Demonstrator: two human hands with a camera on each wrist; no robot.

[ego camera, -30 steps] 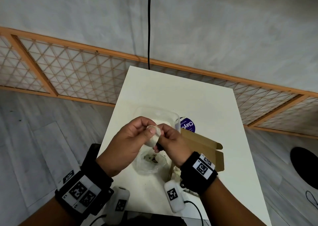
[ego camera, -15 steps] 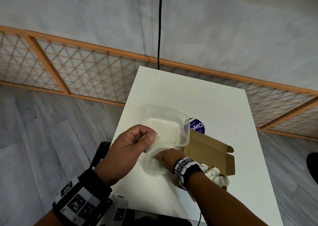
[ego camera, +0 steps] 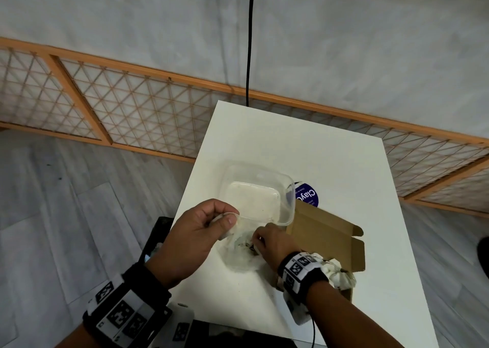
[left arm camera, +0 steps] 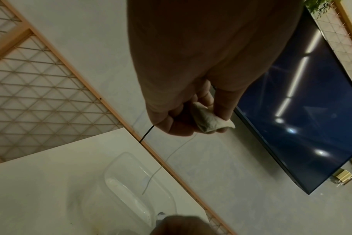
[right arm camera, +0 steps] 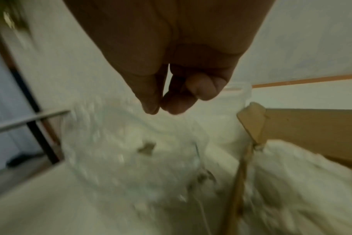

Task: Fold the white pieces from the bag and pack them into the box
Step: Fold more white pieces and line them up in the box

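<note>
My left hand [ego camera: 225,220] is raised above the table's near left and pinches a small folded white piece [left arm camera: 209,120] between thumb and fingers. My right hand [ego camera: 258,239] is down at the crumpled clear bag [ego camera: 238,255], fingers curled. In the blurred right wrist view the thumb and fingertip [right arm camera: 151,108] nearly touch, and nothing shows between them. The open brown cardboard box [ego camera: 328,239] lies just right of that hand, with several white pieces [ego camera: 340,275] at its near end.
An empty clear plastic tub [ego camera: 259,196] stands behind the bag, touching the box flap. A round purple label [ego camera: 308,196] lies beyond the box. The white table [ego camera: 291,141] is narrow, with floor on both sides. A black cable [ego camera: 250,43] hangs behind.
My right hand let go of the white piece and dropped to the bag on the table. My left hand kept the piece and stayed raised.
</note>
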